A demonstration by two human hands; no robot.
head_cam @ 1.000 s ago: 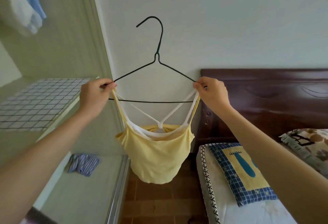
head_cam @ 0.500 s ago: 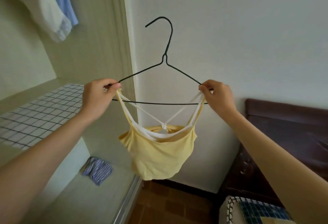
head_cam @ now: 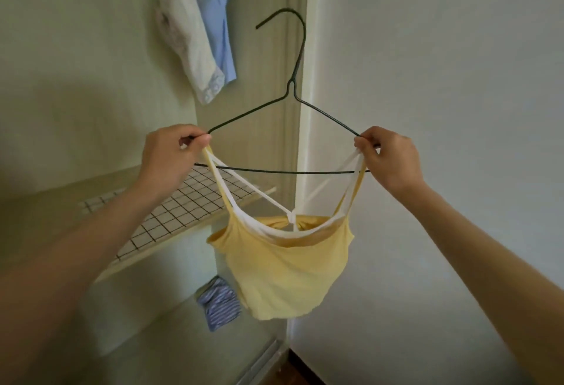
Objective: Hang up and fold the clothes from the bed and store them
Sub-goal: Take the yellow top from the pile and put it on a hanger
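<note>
Yellow cotton hangs in front of me: the camisole [head_cam: 283, 268] is already on the dark wire hanger [head_cam: 293, 104], its white-edged straps looped over the two shoulder ends. From my head camera, the only view I have, my left hand [head_cam: 171, 155] pinches the left end of the hanger together with the strap there, thumb and forefinger closed tight on both. My right hand [head_cam: 387, 155] does the same at the right end, fingers curled round wire and strap. I hold the whole thing up at arm's length, hook uppermost and free of any rail.

Inside the open wardrobe on my left, a white lace-trimmed top [head_cam: 186, 46] and a blue camisole [head_cam: 218, 33] hang side by side, so I judge some of the hanging is done. Lower down, beyond the checked shelf liner [head_cam: 171, 216], a folded blue striped garment [head_cam: 221, 303] lies on the wardrobe floor, which looks like folding done and stored.

What is left for this piece, as I see it, is to hook it up with the others. The bed is out of view, so I cannot tell how many clothes wait there.
</note>
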